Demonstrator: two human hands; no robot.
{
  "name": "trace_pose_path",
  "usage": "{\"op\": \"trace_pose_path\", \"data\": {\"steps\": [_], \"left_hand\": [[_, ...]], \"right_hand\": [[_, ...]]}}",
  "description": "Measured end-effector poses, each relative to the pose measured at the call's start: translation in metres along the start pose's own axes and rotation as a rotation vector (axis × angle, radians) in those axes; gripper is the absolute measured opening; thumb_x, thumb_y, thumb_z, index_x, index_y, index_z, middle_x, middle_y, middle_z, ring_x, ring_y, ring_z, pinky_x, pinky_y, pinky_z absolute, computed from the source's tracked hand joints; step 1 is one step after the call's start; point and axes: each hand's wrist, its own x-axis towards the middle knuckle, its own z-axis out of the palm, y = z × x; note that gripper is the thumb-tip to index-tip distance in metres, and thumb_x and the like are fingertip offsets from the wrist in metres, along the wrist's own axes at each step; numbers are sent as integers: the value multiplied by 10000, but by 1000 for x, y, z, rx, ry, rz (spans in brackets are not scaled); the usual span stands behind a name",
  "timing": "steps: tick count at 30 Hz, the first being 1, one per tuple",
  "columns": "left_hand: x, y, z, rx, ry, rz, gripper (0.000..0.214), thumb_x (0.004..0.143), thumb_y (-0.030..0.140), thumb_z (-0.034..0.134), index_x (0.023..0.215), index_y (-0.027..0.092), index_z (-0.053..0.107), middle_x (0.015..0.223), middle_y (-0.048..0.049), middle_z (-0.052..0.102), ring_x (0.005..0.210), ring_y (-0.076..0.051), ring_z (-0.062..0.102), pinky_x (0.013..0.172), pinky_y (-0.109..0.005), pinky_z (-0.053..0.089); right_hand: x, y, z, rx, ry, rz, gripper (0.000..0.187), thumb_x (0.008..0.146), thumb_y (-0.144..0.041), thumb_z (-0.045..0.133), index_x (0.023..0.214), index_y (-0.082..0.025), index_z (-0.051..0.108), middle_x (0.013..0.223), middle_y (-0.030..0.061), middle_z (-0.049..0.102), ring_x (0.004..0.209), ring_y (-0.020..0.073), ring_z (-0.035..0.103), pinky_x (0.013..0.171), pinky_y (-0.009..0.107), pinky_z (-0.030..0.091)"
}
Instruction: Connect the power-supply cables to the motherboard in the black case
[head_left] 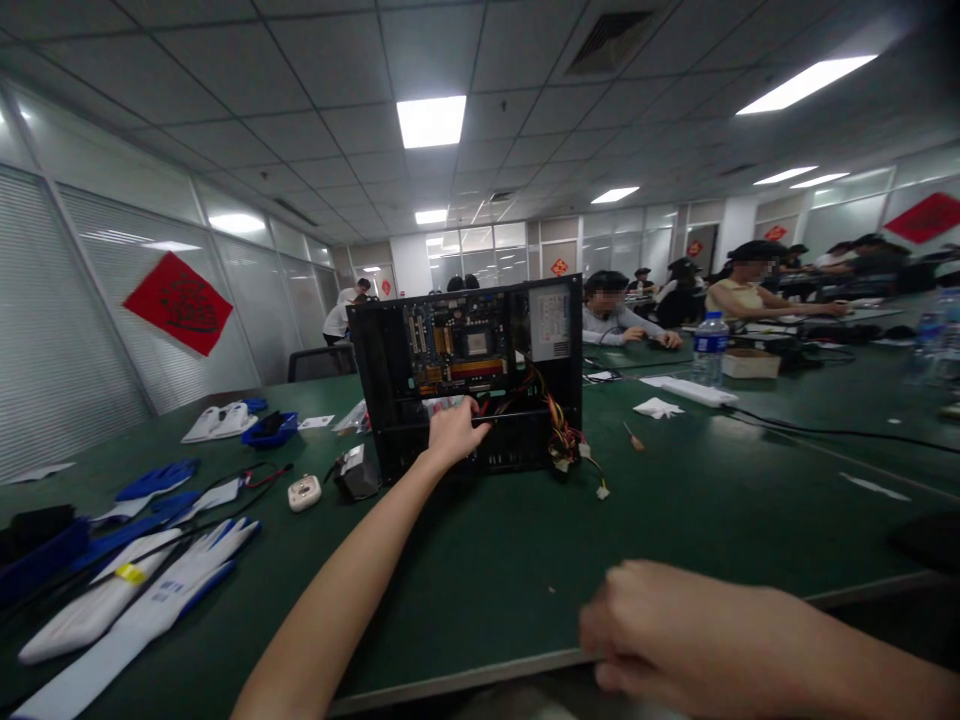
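We have the computer case (367, 370) standing upright near the middle of the green tabletop (480, 560), open side towards us, circuit board (435, 350) and power supply (550, 325) showing inside. Left hand (451, 435) reaches out to it, fingers closed on the dark bar across the lower part of the opening; fingertips partly hidden. Right hand (660, 620) over the near edge of the tabletop, well apart from the case; blurred, so we cannot tell how far its fingers are closed or whether they hold anything. Loose coloured cables (556, 425) bunch at the case's lower right, one white plug (603, 492) lying on the tabletop. Just left of the case we note a small grey-and-black box (358, 472), then a cream gadget (304, 493). Further left, nearer us, a white-and-blue glove (172, 597). To the right, a small screwdriver (634, 440), crumpled tissue (658, 408), white power strip (699, 391) and water bottle (711, 350). Beyond the case, on its right, a co-worker (619, 318) sits with both forearms on the tabletop.
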Motion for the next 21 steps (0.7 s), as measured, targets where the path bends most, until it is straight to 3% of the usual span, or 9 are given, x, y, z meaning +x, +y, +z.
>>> {"op": "trace_pose_path", "data": {"steps": [1,4,7,9,11,16,19,21], "left_hand": [[0,-1,0,-2,-1,9,349,901,491,622,1134,236,575,1029,-63,739,968,-287,704,803,-345,477],[1,-3,-2,-6,-17,46,352,904,448,630,1172,231,559,1062,-62,738,997,-286,703,813,-341,475],[0,-6,-4,-14,-31,70,359,919,419,612,1212,226,540,1093,-65,738,1022,-280,702,818,-332,473],[0,-8,-5,-33,-36,80,368,917,410,614,1227,231,531,1109,-61,739,1023,-275,705,810,-327,473],[1,-10,-5,-54,-44,86,372,912,408,618,1230,234,532,1104,-55,741,1019,-271,708,807,-325,473],[3,-6,-5,-83,-39,23,326,875,410,642,1153,250,583,1025,-41,750,981,-273,714,793,-329,474],[7,-1,-7,-156,-28,-72,271,832,387,667,1073,272,618,1023,-15,757,996,-269,709,791,-323,468],[10,2,-9,-230,-45,-122,279,797,415,697,1032,280,632,1024,2,760,1006,-264,705,793,-317,465]], "right_hand": [[12,8,-10,-38,17,-7,211,951,-328,580,889,-209,743,790,65,730,722,209,706,695,295,519],[59,53,-31,-154,382,33,305,996,-337,531,1204,-167,673,1168,146,710,1087,270,676,938,380,521],[102,113,-38,-313,661,90,373,996,-309,534,1325,-151,608,1286,182,653,1203,295,616,1062,454,467],[121,147,-36,-422,748,94,421,979,-306,559,1354,-116,581,1328,208,623,1245,323,583,1102,500,437],[132,167,-31,-501,733,46,421,976,-316,559,1327,-87,596,1300,215,636,1244,338,577,1118,509,426],[145,163,-19,-556,722,113,359,969,-276,557,1234,-51,645,1154,229,686,1224,358,582,1161,534,354],[154,148,-25,-431,676,110,376,994,-339,537,1220,-61,650,1202,231,678,1192,338,606,1143,507,368],[163,142,-35,-270,649,151,390,1007,-369,517,1219,-72,656,1198,217,692,1147,324,637,1066,465,439]]}}
